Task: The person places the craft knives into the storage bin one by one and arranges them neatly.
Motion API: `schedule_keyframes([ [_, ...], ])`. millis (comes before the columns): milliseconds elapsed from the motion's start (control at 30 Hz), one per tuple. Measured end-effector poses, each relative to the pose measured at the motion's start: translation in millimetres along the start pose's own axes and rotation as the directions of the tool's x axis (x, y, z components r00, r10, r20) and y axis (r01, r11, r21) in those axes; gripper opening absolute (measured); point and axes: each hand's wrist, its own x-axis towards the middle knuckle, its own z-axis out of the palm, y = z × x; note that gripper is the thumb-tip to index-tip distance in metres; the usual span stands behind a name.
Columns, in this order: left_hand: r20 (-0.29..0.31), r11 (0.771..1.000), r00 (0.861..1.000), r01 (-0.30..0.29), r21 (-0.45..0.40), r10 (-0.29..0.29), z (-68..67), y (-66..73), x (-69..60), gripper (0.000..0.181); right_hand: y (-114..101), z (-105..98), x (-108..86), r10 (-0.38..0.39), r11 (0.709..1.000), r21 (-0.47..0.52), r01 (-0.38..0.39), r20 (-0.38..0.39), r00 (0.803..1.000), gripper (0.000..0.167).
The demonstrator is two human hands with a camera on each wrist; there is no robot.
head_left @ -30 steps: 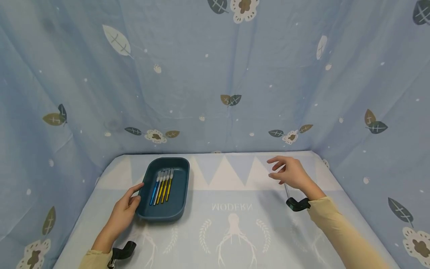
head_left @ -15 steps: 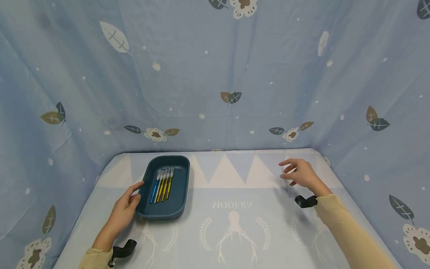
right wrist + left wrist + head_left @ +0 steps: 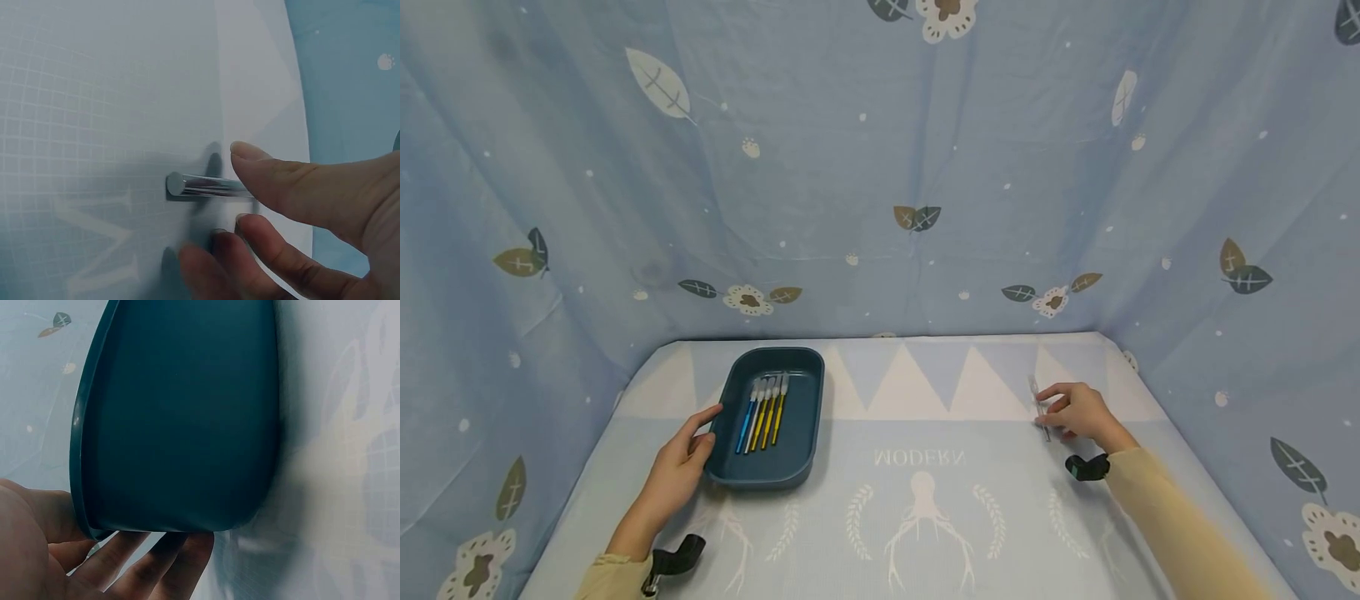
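Note:
At the left of the head view, my left hand (image 3: 672, 475) rests against the near-left side of a dark teal tray (image 3: 808, 475). In the left wrist view its fingers (image 3: 156, 562) touch the tray's outer wall, fairly straight. Inside the tray lie several slim tools (image 3: 765, 417) side by side, blue, silver and yellow with pale caps, like capped craft knives. Over on the right, my right hand (image 3: 1078, 411) is at a similar silver craft knife (image 3: 1042, 421) lying on the table. Thumb and fingers stand apart on either side of its silver handle (image 3: 200, 186), the thumb hiding part of it.
A pale patterned cloth (image 3: 925, 517) with printed lettering covers the table. Blue leaf-print curtains (image 3: 850, 167) rise along the back and both sides. Each wrist wears a black camera mount, such as the right one (image 3: 1086, 468).
My right hand has moved right and then down toward the table beside the silver craft knife, which stays in place. The left hand and tray have not moved.

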Motion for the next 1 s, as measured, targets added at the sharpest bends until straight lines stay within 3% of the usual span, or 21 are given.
schedule_keyframes([
  [567, 0.007, 1.0, 1.0, 0.0, -0.001, 0.0, -0.1, -0.3, -0.7, 0.052, -3.9, 5.6, -0.9, 0.08, 0.994, 0.065, -0.082, 0.025, 0.996, 0.036],
  [833, 0.012, 1.0, 1.0, 0.001, -0.015, -0.001, -0.5, 0.6, -3.5, 0.053, -8.9, 12.9, -5.7, 0.074, 0.994, 0.086, -0.075, 0.01, 0.997, 0.041],
  [1000, 0.016, 1.0, 1.0, -0.012, -0.005, 0.012, -3.0, -0.2, -1.5, 0.053, -20.2, 19.3, -10.5, 0.032, 0.988, 0.153, -0.037, 0.036, 0.999, 0.049],
])
